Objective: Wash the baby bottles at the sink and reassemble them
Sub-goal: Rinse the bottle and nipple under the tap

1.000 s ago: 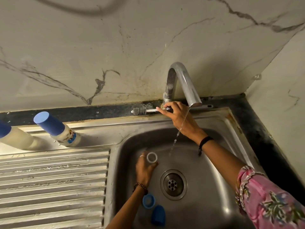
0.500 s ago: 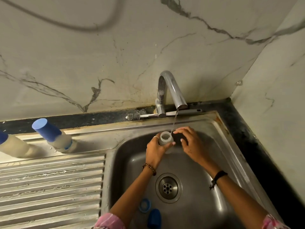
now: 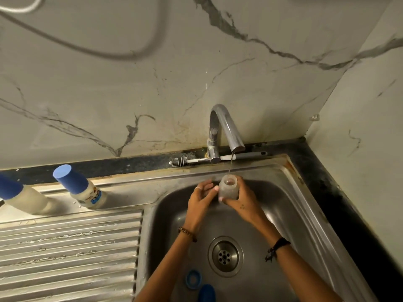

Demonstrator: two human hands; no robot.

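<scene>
A clear open baby bottle (image 3: 229, 189) stands upright under the thin stream from the tap (image 3: 226, 127), over the back of the steel sink (image 3: 305, 203). My right hand (image 3: 244, 203) grips the bottle from the right, thumb across its front. My left hand (image 3: 200, 196) is at its left side with curled fingers, fingertips against the bottle. A blue screw ring (image 3: 193, 279) and a blue cap (image 3: 206, 293) lie on the sink floor at the near edge. Two capped bottles (image 3: 85, 189) (image 3: 19, 196) stand on the drainboard at the left.
A bottle brush (image 3: 181, 161) lies on the dark ledge behind the tap. The drain (image 3: 225, 256) sits in the middle of the basin. The ribbed drainboard (image 3: 69, 247) spreads to the left. Marble walls close in the back and right.
My right hand left the tap handle and came down onto the bottle. My left hand lifted the bottle from low in the basin up under the stream.
</scene>
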